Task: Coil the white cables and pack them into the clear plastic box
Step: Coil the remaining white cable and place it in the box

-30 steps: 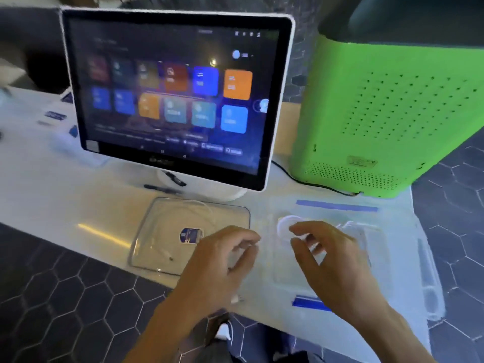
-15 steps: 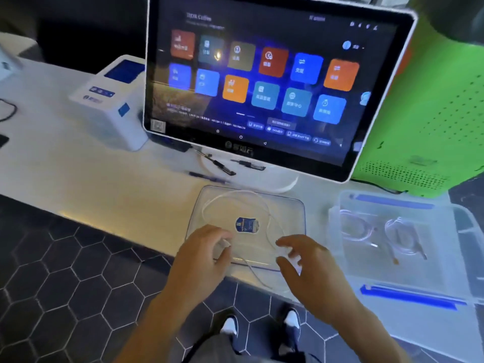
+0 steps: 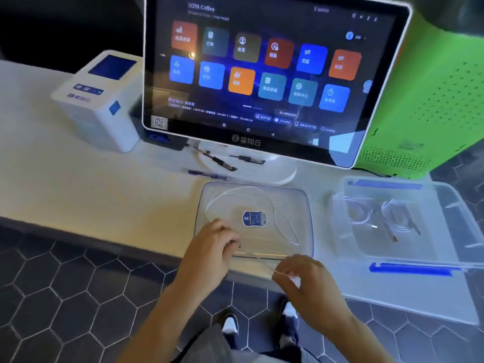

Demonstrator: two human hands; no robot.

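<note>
currently my left hand [image 3: 212, 254] pinches one end of the white cable [image 3: 277, 218] at the clear lid's [image 3: 305, 205] near edge; my right hand [image 3: 303, 281] grips the strand just right. its loose loop lies ahead on the lid, nearer the left. the clear plastic box [image 3: 445, 205] sits right on the tabletop [image 3: 91, 187].

Touchscreen monitor [image 3: 262, 74]: "SOTA Coffee" top left; "客如云" on bottom bezel.

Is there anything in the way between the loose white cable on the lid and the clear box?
Nothing visible. The white cable lies on the lid; the open clear plastic box sits right of it, across bare counter.
</note>
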